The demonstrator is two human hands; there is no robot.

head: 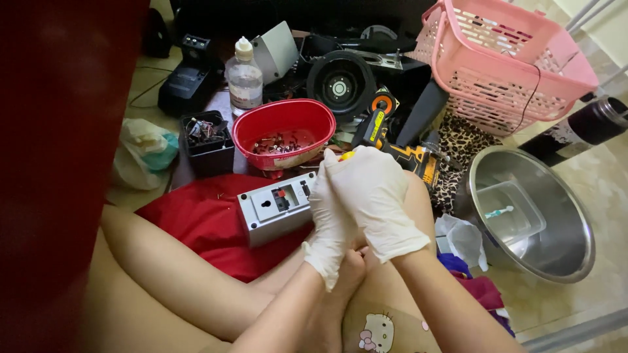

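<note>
White gloves on both hands. I see the left hand [329,225] and right hand [374,199] pressed together just right of the grey box [276,207], both clenched around a yellow-tipped tool [347,155] whose end pokes out above the fingers; the rest of it is hidden, so I can't tell what kind it is.

Grey box sits on a red cloth [203,222], its face up and tilted, touching the left hand's knuckles.

Just behind the box: red bowl [284,133] with small metal bits inside. Left of the bowl, black tub [206,140] of parts. Right of the box, past the hands, a yellow-black drill [399,147] lies on a leopard-print cloth [461,147].

Well right of the box: steel basin [556,222] with a clear tray [513,210] in it.

Further behind the box: clear bottle [244,77] with a white cap, black speaker [340,83], pink basket [507,59] far right.
</note>
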